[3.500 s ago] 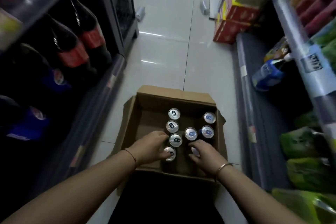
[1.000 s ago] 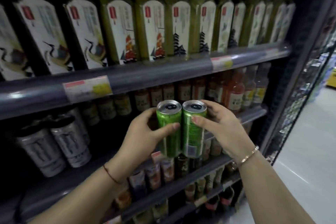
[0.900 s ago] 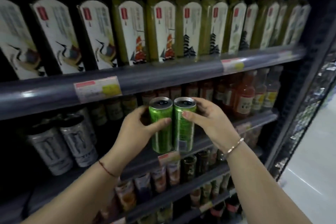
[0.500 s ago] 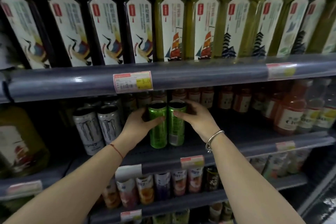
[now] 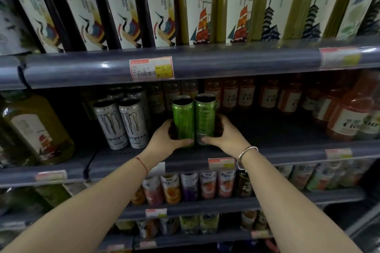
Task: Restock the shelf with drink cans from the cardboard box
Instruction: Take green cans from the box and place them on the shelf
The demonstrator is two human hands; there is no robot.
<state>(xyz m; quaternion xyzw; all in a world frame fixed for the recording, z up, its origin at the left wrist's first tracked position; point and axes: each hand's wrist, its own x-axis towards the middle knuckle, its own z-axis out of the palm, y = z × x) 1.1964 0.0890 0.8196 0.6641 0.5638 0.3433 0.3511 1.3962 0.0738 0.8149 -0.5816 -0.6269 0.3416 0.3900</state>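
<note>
Both hands are at the middle grey metal shelf (image 5: 287, 151) of a dark drinks rack. The left hand (image 5: 163, 142) grips the lower part of a tall, slim green metal drink can, the left green can (image 5: 183, 118), with its fingers wrapped behind the can and its thumb laid across the front near the base. The right hand (image 5: 225, 139) grips a matching right green can (image 5: 205, 116) in the same way. The two cans are upright, side by side and touching, and they sit back from the shelf's front lip. The hands cover the bases, so it cannot be told whether the cans rest on the shelf deck. A thin red string bracelet (image 5: 141, 163) is on the left wrist and a silver bangle (image 5: 245, 154) on the right.

Just left of the green cans stand white energy drink cans with a clawed black logo (image 5: 121, 123), near the left hand but apart from it. Further left is a large bottle of yellow-green liquid (image 5: 30, 127). To the right, orange-brown bottled drinks with pale labels (image 5: 347, 117) stand on the same shelf. The shelf above carries tall bottles with white illustrated labels (image 5: 123, 10), and a red-and-yellow price tag (image 5: 152, 69) is fixed to its front rail. The shelf below holds small colourful drink cups (image 5: 189, 187).
</note>
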